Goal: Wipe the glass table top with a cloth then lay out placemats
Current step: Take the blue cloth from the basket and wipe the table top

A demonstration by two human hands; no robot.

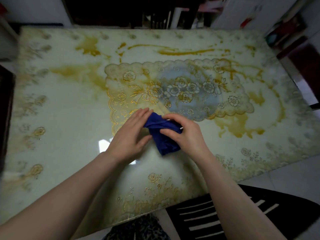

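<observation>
A bunched dark blue cloth (161, 134) sits just above the glass table top (69, 104), near its middle. My right hand (183, 132) grips the cloth from the right, fingers curled over its top. My left hand (133, 134) touches the cloth's left side with its fingers stretched out flat. A see-through placemat (181, 89) with gold flower embossing and a scalloped edge lies on the glass just beyond both hands; my left fingertips overlap its near corner.
The table has a pale marbled pattern with gold flower borders. A dark chair (304, 66) stands at the right edge, and dark furniture (5, 108) at the left. A black-and-white striped seat (225, 219) is at the near right corner.
</observation>
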